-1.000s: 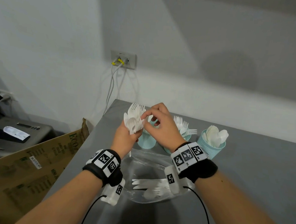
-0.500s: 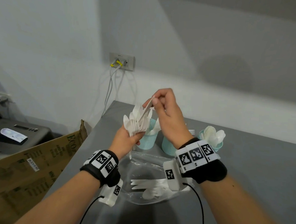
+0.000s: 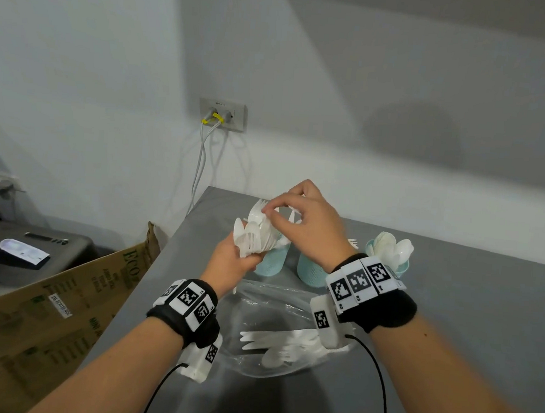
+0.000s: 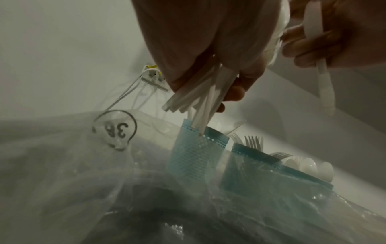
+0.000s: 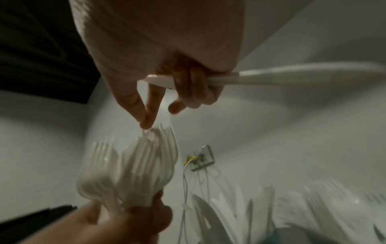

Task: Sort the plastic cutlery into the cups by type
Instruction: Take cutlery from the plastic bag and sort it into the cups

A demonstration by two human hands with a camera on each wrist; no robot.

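My left hand (image 3: 232, 261) grips a fanned bundle of white plastic cutlery (image 3: 254, 234), mostly forks (image 5: 142, 165), by the handles (image 4: 198, 99). It is held above the left cup. My right hand (image 3: 267, 211) pinches the top of the bundle with thumb and forefinger. Its other fingers curl round one white piece that looks like a knife (image 5: 282, 74). Three teal cups stand in a row behind. The left cup (image 3: 272, 259) holds knives, the middle cup (image 3: 312, 270) forks, and the right cup (image 3: 400, 268) spoons.
A clear plastic bag (image 3: 274, 303) with more white cutlery lies on the grey table (image 3: 466, 316) below my wrists. A cardboard box (image 3: 48, 303) stands beside the table's left edge. A wall socket with cables (image 3: 222, 115) is behind.
Half a second ago my right hand was lifting one piece up out of the bundle. It has come back down to the bundle's top with that piece tucked in its fingers.
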